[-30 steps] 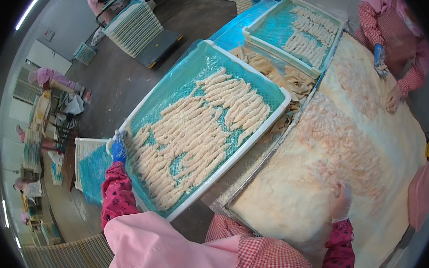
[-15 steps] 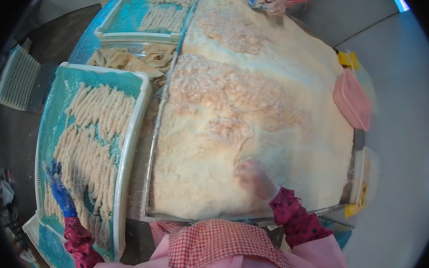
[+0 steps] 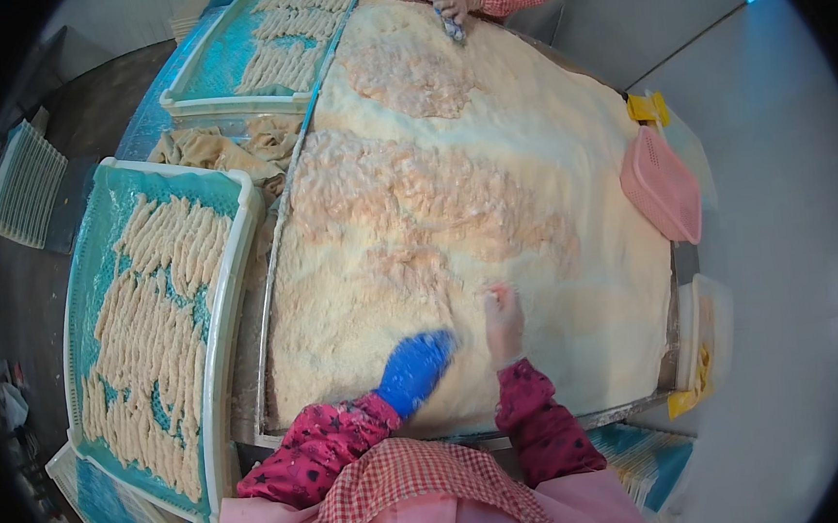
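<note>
Nearest the lower edge, two forearms in dark pink patterned sleeves are seen reaching onto the bench (image 3: pixel 632 383), whose top is covered in pale breadcrumbs (image 3: pixel 548 155). The left hand (image 3: pixel 413 370), in a blue glove, is laid palm down on the crumbs near the front edge; its grip looks flat and open, and nothing is seen held in it. The right hand (image 3: pixel 503 324), dusted with crumbs, is set just beside it, fingers pointed away; whether anything is held in its grip cannot be told. Beyond the hands, heaps of pinkish breaded pieces (image 3: pixel 414 189) are spread across the crumbs. To the left, a white tray (image 3: pixel 215 373) lined in teal is filled with rows of breaded strips (image 3: pixel 155 309). At the right edge a pink basket (image 3: pixel 662 186) is leaned. At the far end, another person's hands (image 3: pixel 449 2) are seen on the crumbs.
</note>
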`<move>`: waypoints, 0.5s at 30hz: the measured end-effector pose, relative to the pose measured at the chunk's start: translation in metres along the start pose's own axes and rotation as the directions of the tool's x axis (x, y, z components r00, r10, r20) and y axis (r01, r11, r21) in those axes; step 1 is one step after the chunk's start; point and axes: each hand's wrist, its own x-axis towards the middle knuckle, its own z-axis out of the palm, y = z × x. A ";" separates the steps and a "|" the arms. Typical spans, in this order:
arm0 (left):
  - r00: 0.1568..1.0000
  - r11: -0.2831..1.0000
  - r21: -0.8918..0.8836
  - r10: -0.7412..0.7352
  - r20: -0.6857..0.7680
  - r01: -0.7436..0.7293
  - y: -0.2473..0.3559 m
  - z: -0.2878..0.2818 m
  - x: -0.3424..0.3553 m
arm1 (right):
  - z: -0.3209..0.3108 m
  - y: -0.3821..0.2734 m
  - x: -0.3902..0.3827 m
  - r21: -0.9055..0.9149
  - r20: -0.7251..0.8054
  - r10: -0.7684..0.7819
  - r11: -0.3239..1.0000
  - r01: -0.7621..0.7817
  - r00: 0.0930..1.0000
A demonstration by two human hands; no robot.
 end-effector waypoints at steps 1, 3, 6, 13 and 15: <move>1.000 1.000 -0.015 0.020 -0.010 -0.020 0.004 0.001 -0.002 | -0.005 0.006 0.011 -0.004 -0.053 0.093 0.996 -0.094 0.994; 0.999 0.998 -0.034 0.048 -0.022 -0.049 0.005 -0.009 -0.014 | 0.017 0.033 0.028 0.039 -0.075 0.008 0.999 -0.005 0.997; 0.995 0.981 -0.171 -0.096 -0.015 0.092 0.001 -0.030 -0.030 | 0.051 0.016 0.025 -0.053 0.014 -0.282 0.958 0.283 0.959; 0.996 0.988 0.145 -0.045 -0.074 0.056 -0.010 -0.081 -0.047 | 0.005 -0.011 0.012 0.143 0.034 -0.301 0.945 0.294 0.953; 0.998 0.974 0.219 0.059 -0.022 -0.052 -0.007 -0.067 -0.033 | -0.009 -0.009 -0.002 -0.010 0.250 -0.476 0.869 0.494 0.843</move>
